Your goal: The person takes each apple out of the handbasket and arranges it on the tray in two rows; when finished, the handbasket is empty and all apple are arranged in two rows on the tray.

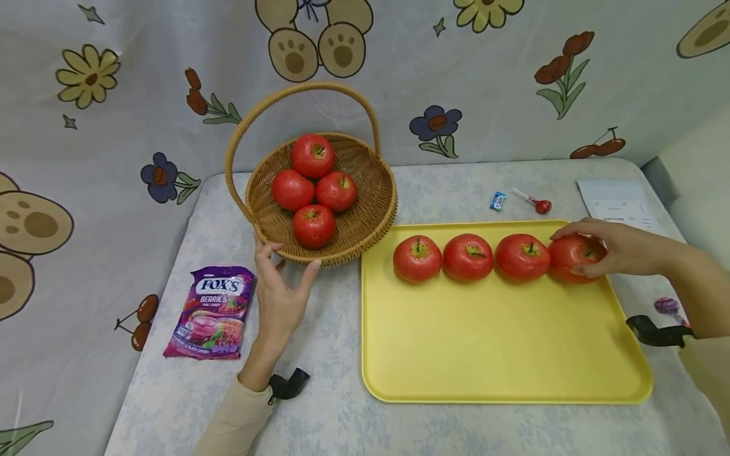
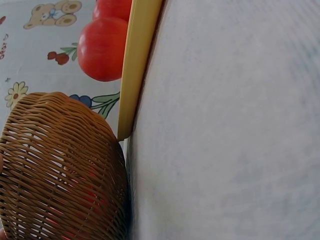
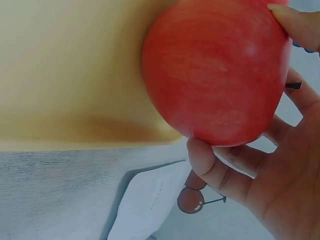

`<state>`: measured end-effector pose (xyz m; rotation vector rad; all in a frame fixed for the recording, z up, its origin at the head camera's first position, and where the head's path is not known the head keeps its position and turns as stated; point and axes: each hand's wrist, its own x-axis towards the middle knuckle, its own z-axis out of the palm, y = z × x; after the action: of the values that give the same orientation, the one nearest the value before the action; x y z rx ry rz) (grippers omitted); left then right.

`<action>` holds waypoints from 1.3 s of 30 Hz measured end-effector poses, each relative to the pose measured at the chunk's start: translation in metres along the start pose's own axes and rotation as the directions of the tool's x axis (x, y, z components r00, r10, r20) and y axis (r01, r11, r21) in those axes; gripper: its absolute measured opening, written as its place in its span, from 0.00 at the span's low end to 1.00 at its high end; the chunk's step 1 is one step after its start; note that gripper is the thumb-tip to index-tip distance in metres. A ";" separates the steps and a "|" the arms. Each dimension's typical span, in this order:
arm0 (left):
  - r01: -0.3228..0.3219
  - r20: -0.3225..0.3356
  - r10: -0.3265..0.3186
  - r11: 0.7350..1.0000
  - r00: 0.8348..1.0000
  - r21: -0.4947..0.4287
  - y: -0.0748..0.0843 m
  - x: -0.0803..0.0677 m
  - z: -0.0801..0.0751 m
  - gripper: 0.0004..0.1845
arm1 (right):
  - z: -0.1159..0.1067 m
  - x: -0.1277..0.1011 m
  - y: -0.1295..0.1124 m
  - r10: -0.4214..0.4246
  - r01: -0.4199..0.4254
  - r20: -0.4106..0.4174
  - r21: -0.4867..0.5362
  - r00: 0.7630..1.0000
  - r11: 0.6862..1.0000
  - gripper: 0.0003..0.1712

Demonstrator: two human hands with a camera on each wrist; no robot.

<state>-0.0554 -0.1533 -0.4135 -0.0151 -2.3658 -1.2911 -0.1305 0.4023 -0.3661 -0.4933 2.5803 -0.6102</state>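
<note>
My right hand grips the rightmost red apple of a row along the far side of the yellow tray. In the right wrist view, the thumb and fingers lie on opposite sides of this apple, its dark stem toward the palm. Three other apples stand in line to its left. At the near left rim of the wicker basket, my left hand holds on with thumb and fingers spread. Several red apples lie inside this basket, under its tall arched handle.
A purple candy bag lies left of my left forearm. Behind the tray are a small blue wrapped candy and a red lollipop. A white paper lies at the back right, and a purple lollipop near my right wrist.
</note>
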 end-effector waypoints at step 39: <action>0.000 -0.004 0.000 1.000 1.000 -0.008 0.001 -0.001 0.001 0.35 | -0.013 0.003 -0.035 -0.020 0.015 -0.170 -0.031 0.985 0.999 0.42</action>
<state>-0.0547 -0.1521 -0.4134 -0.0155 -2.3576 -1.2988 -0.1310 0.3761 -0.3399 -0.4934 2.7521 -0.6471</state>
